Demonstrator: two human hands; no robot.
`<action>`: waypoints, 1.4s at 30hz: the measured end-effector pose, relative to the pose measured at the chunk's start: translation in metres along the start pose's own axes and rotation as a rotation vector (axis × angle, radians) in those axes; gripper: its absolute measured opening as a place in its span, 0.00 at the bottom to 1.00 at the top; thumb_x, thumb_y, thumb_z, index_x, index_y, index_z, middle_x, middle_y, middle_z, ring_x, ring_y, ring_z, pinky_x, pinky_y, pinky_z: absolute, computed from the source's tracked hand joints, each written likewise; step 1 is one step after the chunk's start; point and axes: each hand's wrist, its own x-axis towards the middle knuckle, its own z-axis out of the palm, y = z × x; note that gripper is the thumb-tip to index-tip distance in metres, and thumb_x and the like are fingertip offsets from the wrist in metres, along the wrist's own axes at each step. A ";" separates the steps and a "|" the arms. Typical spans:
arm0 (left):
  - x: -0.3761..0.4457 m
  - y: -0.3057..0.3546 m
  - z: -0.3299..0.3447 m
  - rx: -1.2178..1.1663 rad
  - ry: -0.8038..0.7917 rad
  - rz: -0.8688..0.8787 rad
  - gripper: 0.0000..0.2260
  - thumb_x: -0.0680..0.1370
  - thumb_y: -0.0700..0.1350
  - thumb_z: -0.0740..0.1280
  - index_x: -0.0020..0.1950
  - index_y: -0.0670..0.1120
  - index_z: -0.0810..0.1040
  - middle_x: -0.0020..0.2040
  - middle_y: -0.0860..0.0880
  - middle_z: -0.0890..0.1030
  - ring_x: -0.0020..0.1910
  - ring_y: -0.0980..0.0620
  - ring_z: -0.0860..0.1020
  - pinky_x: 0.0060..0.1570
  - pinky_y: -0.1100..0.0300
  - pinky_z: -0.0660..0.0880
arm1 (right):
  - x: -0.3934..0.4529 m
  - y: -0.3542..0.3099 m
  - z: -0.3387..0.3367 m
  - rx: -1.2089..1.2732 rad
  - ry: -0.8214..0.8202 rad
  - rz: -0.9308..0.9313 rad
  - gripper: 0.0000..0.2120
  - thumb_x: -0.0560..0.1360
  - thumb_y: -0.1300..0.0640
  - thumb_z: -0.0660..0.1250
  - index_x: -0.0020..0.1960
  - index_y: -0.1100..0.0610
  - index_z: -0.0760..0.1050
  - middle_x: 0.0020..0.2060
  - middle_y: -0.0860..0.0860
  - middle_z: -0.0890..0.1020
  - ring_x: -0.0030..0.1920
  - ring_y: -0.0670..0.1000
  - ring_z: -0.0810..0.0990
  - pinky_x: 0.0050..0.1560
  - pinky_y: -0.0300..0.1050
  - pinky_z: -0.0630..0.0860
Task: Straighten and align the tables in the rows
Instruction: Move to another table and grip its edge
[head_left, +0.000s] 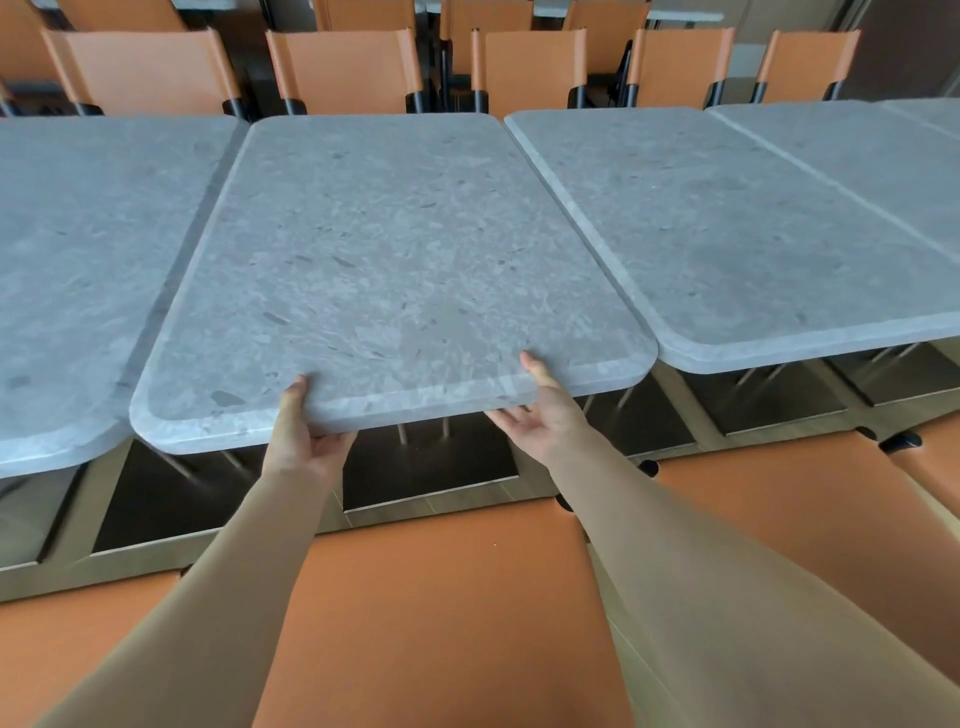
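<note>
Both hands on it: left hand (298, 434) & right hand (540, 410) clamp the near edge of the grey speckled stone-look table (395, 270), thumbs on top. It sits skewed vs 2 neighbours; alignment unfinished.

Matt grey speckled stone-look tabletop (395, 260); smooth orange leather-like chair seat (447, 613).

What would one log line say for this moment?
left hand: grips near edge | right hand: grips near edge | middle table: skewed
</note>
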 end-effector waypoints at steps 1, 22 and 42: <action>-0.002 0.000 -0.001 -0.005 0.001 -0.004 0.12 0.75 0.47 0.76 0.57 0.46 0.82 0.51 0.48 0.87 0.49 0.48 0.86 0.39 0.51 0.84 | -0.002 -0.001 -0.001 0.004 0.000 0.009 0.19 0.72 0.57 0.78 0.59 0.59 0.77 0.53 0.59 0.85 0.58 0.61 0.83 0.63 0.63 0.78; -0.029 -0.016 0.024 1.806 -0.650 1.097 0.18 0.74 0.61 0.60 0.56 0.55 0.81 0.54 0.59 0.82 0.56 0.56 0.78 0.54 0.51 0.79 | -0.033 -0.019 -0.041 -1.494 0.247 -0.904 0.12 0.83 0.53 0.58 0.43 0.54 0.73 0.33 0.48 0.80 0.31 0.50 0.78 0.32 0.50 0.76; 0.023 -0.070 0.072 2.490 -0.397 1.170 0.49 0.64 0.81 0.50 0.79 0.66 0.36 0.83 0.52 0.42 0.82 0.48 0.42 0.78 0.38 0.46 | 0.083 -0.134 -0.106 -1.768 0.570 -1.495 0.24 0.76 0.48 0.48 0.56 0.55 0.81 0.54 0.52 0.84 0.54 0.59 0.81 0.62 0.54 0.67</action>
